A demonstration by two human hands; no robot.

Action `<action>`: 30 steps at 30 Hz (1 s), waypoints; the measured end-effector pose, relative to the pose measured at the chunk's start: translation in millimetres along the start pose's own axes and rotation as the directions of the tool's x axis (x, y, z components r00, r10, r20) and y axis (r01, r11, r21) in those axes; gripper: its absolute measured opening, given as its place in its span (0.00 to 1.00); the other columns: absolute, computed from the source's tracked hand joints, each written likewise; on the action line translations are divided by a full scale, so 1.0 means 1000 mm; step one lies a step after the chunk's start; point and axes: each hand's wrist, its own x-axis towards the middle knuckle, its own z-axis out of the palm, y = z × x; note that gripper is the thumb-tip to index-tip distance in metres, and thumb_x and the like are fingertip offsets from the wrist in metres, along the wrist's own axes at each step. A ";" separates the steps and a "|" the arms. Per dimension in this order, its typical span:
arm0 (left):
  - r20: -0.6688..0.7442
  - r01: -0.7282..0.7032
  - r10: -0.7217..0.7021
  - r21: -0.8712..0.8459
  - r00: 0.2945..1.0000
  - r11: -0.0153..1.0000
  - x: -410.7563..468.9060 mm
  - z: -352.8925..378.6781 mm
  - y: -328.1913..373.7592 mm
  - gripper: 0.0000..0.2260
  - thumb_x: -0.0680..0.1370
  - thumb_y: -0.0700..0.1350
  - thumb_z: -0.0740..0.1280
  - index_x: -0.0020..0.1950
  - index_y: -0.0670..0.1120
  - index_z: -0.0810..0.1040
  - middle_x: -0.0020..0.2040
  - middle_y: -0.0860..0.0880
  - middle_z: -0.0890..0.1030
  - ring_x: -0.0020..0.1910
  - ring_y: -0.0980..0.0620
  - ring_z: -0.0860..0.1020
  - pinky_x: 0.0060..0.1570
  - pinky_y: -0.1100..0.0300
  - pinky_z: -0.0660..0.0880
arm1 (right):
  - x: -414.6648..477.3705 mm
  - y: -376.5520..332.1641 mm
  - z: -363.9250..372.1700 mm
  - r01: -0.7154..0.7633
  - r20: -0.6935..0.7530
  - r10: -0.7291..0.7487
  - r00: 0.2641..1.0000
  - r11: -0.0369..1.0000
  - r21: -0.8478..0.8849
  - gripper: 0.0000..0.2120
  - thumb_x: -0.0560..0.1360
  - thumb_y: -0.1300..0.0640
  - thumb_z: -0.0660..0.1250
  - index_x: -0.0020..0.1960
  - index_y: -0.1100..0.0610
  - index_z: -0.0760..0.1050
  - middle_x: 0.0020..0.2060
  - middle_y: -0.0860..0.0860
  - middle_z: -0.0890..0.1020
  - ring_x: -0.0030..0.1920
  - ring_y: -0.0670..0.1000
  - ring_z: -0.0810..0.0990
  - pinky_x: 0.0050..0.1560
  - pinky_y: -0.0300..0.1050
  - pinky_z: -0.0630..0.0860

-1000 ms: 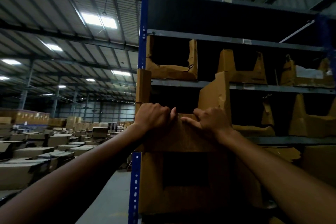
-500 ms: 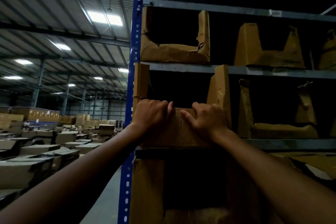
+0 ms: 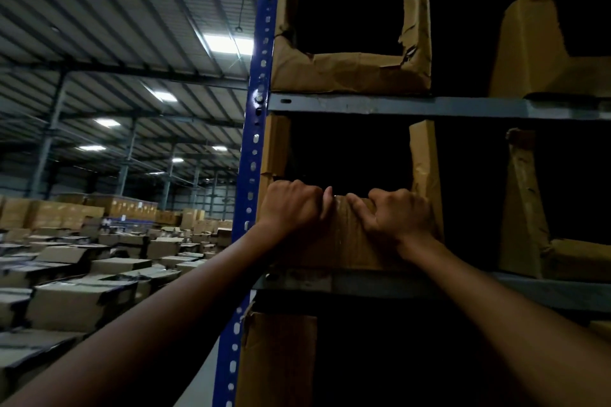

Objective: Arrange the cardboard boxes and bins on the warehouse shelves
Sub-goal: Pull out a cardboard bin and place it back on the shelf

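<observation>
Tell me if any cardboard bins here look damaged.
The brown cardboard bin on the upper shelf, beside the blue post, is crumpled along its low front wall and torn at its right upright. The brown cardboard bin below, gripped by the left hand and right hand, has a ragged left upright.

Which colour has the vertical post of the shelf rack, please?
The upright post is blue, with punched holes; the head view shows it.
</observation>
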 end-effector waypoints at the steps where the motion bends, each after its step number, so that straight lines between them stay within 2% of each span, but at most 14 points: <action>1: 0.011 0.006 -0.006 0.009 1.000 1.000 0.001 0.002 -0.001 0.28 0.80 0.60 0.42 0.34 0.51 0.76 0.27 0.53 0.71 0.24 0.55 0.70 0.28 0.63 0.61 | 0.002 0.000 0.005 -0.011 0.003 0.011 1.000 1.000 0.004 0.38 0.70 0.29 0.42 0.42 0.55 0.81 0.37 0.60 0.83 0.41 0.62 0.82 0.38 0.45 0.68; 4: 0.066 0.017 -0.018 0.011 0.998 1.000 0.003 0.003 0.000 0.28 0.81 0.59 0.45 0.34 0.49 0.77 0.28 0.52 0.73 0.25 0.55 0.71 0.27 0.64 0.58 | 0.004 0.003 0.018 -0.006 0.025 0.006 1.000 1.000 0.020 0.39 0.70 0.29 0.41 0.43 0.55 0.81 0.38 0.60 0.83 0.43 0.62 0.82 0.40 0.46 0.70; 8: 0.080 0.027 -0.025 -0.023 0.996 0.999 0.004 0.000 0.003 0.32 0.79 0.61 0.41 0.36 0.48 0.80 0.27 0.54 0.72 0.23 0.58 0.67 0.27 0.65 0.57 | 0.005 0.005 0.015 0.040 0.079 -0.044 0.996 0.998 0.049 0.39 0.71 0.29 0.40 0.41 0.55 0.80 0.40 0.58 0.83 0.44 0.60 0.81 0.39 0.45 0.63; 11: 0.136 0.004 0.000 -0.036 0.991 0.999 0.006 -0.005 0.003 0.29 0.81 0.59 0.45 0.38 0.48 0.81 0.29 0.53 0.72 0.24 0.59 0.65 0.28 0.65 0.56 | 0.007 0.007 0.003 0.067 0.162 -0.077 0.984 0.995 0.068 0.32 0.78 0.33 0.46 0.40 0.54 0.80 0.42 0.56 0.83 0.47 0.59 0.81 0.42 0.46 0.65; 14: 0.107 -0.002 0.003 -0.016 0.994 1.000 0.007 -0.004 0.001 0.33 0.78 0.62 0.40 0.37 0.49 0.81 0.29 0.53 0.75 0.24 0.58 0.68 0.27 0.66 0.55 | 0.008 0.006 -0.002 0.068 0.169 -0.078 0.983 0.996 0.063 0.29 0.78 0.34 0.49 0.35 0.53 0.76 0.41 0.55 0.83 0.47 0.58 0.81 0.48 0.48 0.70; 18: 0.076 0.022 -0.021 -0.004 0.997 1.000 0.007 0.005 -0.002 0.32 0.79 0.62 0.40 0.35 0.50 0.79 0.27 0.54 0.74 0.23 0.60 0.68 0.27 0.67 0.54 | 0.008 0.005 0.006 0.056 0.110 -0.060 0.992 0.997 0.044 0.30 0.78 0.34 0.49 0.37 0.53 0.78 0.38 0.55 0.83 0.43 0.57 0.82 0.39 0.44 0.64; 21: 0.085 0.041 -0.040 -0.011 0.996 0.999 0.007 0.012 -0.003 0.33 0.78 0.63 0.39 0.35 0.49 0.79 0.28 0.54 0.76 0.24 0.57 0.71 0.27 0.65 0.58 | 0.007 0.002 0.012 0.030 0.111 -0.033 0.993 0.999 0.029 0.32 0.77 0.33 0.48 0.40 0.55 0.80 0.38 0.56 0.83 0.43 0.58 0.82 0.39 0.45 0.64; 25: 0.097 0.030 -0.028 -0.016 0.995 0.999 0.007 0.010 -0.002 0.33 0.77 0.63 0.39 0.34 0.49 0.79 0.27 0.54 0.74 0.23 0.58 0.69 0.27 0.66 0.56 | 0.007 0.002 0.008 0.037 0.162 -0.043 0.986 0.998 0.041 0.32 0.78 0.33 0.49 0.41 0.55 0.81 0.41 0.56 0.83 0.47 0.59 0.81 0.41 0.46 0.66; 30: 0.126 -0.015 0.008 0.055 0.992 0.998 0.008 -0.001 -0.003 0.25 0.82 0.58 0.49 0.38 0.50 0.80 0.28 0.55 0.71 0.23 0.63 0.62 0.26 0.66 0.53 | 0.011 0.001 -0.003 0.076 0.190 -0.087 0.978 0.995 0.065 0.32 0.78 0.34 0.48 0.37 0.56 0.79 0.38 0.55 0.83 0.43 0.57 0.81 0.39 0.45 0.66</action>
